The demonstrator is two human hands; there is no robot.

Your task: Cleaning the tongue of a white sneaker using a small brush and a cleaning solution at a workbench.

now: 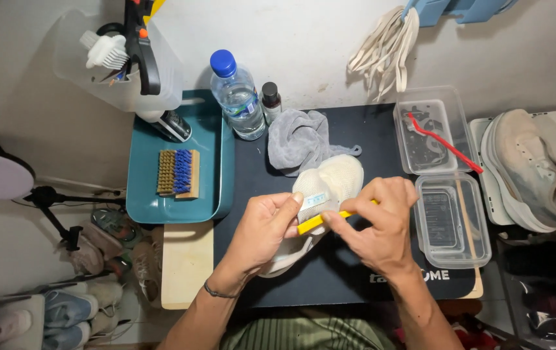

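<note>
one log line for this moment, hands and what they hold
left hand: holds white shoe | right hand: holds yellow tool against shoe | surface: black mat | nearby: grey cloth

A pale, scuffed wall (pixel 304 45) fills the frame from ten to two o'clock, evenly lit with soft shadows. Against it stands a small surface (pixel 355 129) covered by a dark mat. At nine o'clock a round lamp head on a black tripod stand (pixel 47 194) rises from the floor (pixel 5 259), where worn shoes (pixel 64 311) crowd toward seven o'clock.
</note>
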